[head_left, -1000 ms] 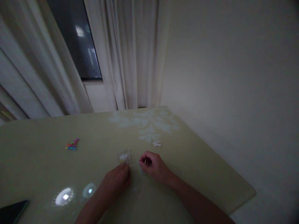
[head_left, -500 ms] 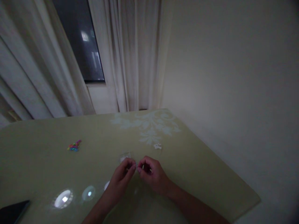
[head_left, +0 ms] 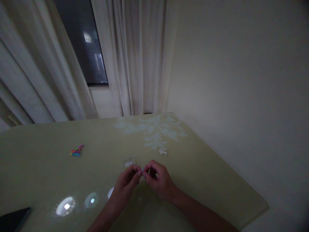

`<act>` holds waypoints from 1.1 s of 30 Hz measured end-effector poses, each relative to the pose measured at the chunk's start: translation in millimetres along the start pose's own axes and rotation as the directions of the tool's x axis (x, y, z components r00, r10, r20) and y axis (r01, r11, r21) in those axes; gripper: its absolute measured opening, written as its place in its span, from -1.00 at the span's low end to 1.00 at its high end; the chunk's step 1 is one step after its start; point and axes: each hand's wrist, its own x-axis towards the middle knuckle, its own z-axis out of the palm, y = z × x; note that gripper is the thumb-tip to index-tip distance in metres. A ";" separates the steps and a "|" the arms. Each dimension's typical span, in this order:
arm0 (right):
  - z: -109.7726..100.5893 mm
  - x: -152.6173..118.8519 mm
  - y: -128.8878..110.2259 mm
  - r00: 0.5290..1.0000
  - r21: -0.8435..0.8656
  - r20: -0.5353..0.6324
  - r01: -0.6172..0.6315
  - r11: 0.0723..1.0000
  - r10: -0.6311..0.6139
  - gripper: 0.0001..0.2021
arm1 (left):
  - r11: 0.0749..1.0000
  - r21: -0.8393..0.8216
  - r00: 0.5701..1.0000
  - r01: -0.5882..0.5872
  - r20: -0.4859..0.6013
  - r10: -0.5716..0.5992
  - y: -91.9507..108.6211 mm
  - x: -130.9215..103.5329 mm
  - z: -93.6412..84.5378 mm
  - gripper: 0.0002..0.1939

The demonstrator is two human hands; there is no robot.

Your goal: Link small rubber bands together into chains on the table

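Near the front middle of the table, my left hand (head_left: 127, 181) and my right hand (head_left: 159, 181) meet fingertip to fingertip. Both are pinched on a tiny pale object (head_left: 142, 169) between them, too small to identify. Just behind my left fingers lies a small clear plastic bag (head_left: 129, 162) with something pale and a bit of yellow in it, partly covered by the hand. Farther back, beyond my right hand, are small white pieces (head_left: 163, 151).
A small pile of colourful pieces (head_left: 77, 151) lies on the left part of the green table (head_left: 103, 138). A dark flat object (head_left: 14, 219) is at the lower left corner. Light reflections show on the tabletop. Curtains and a wall stand behind.
My right hand's fingers have shifted slightly, and the tiny pale object between the fingertips shows a little more. More of the clear bag is visible behind my left hand.
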 end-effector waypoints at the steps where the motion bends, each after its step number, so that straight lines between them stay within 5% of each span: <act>1: -0.3 0.4 0.8 1.000 -0.005 -0.008 0.015 1.000 -0.015 -0.94 | 1.000 -0.024 1.000 0.006 -0.020 -0.006 -1.1 0.7 0.2 -0.56; 9: -5.3 3.3 1.2 0.987 -0.076 -0.035 0.153 0.985 -0.156 -0.96 | 0.986 -0.141 0.995 0.093 -0.030 -0.098 -6.3 1.9 -1.3 -0.69; 13: -16.6 7.6 -2.1 0.979 -0.086 0.074 0.195 0.977 -0.189 -0.91 | 0.980 -0.181 0.995 0.085 -0.035 -0.092 -5.0 2.0 -0.5 -0.66; 19: -36.0 16.7 -2.6 0.994 -0.172 0.043 0.109 0.979 -0.103 -0.92 | 0.984 -0.136 0.984 0.114 -0.121 -0.130 -4.5 1.9 -1.6 -0.55; 25: -40.0 15.6 7.9 0.963 -0.489 0.254 0.044 0.871 0.093 -0.87 | 0.979 -0.126 0.974 0.160 -0.144 -0.178 -10.6 1.7 -5.6 -0.52; 28: -34.6 11.8 12.2 0.934 -0.564 0.330 0.079 0.822 0.137 -0.75 | 0.984 -0.120 0.976 0.134 -0.157 -0.152 -8.9 2.5 -6.0 -0.53; 33: -27.8 9.5 13.0 0.917 -0.618 0.368 0.117 0.777 0.155 -0.86 | 0.989 -0.081 0.977 0.124 -0.164 -0.136 -12.5 4.2 -7.8 -0.51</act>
